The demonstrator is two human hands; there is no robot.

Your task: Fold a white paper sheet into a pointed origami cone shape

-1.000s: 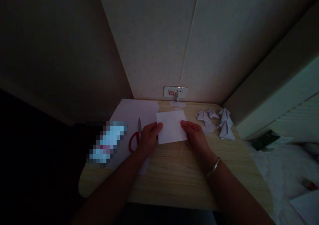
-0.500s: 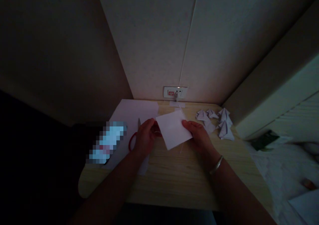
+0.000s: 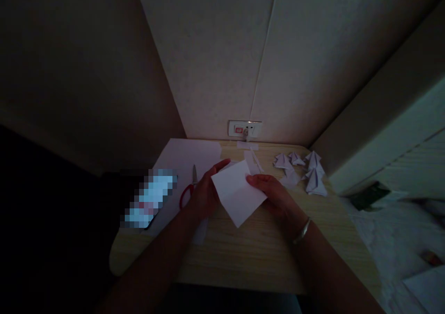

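A white square sheet of paper (image 3: pixel 238 196) is held up over the table, tilted with one corner pointing toward me. My right hand (image 3: pixel 276 196) pinches its right side, thumb on top and fingers underneath. On the left edge is my left hand (image 3: pixel 206 193), its fingers reaching behind the sheet and partly hidden by it. A further paper edge shows behind the top left of the sheet; whether it is a fold or a second piece, I cannot tell. Red-handled scissors (image 3: pixel 187 197) lie beside my left hand, on a large white sheet (image 3: pixel 191 149).
Several folded paper pieces (image 3: pixel 315 184) stand at the table's back right. Paper strips (image 3: pixel 247 145) lie near the wall, below a socket (image 3: pixel 245 128) with a plug in it. A phone (image 3: pixel 151 198) with a blurred screen rests at the left edge of the wooden table (image 3: pixel 257 263).
The square sheet has turned and come slightly nearer to me. My right hand has shifted a little left, and my left fingers have spread up behind the sheet.
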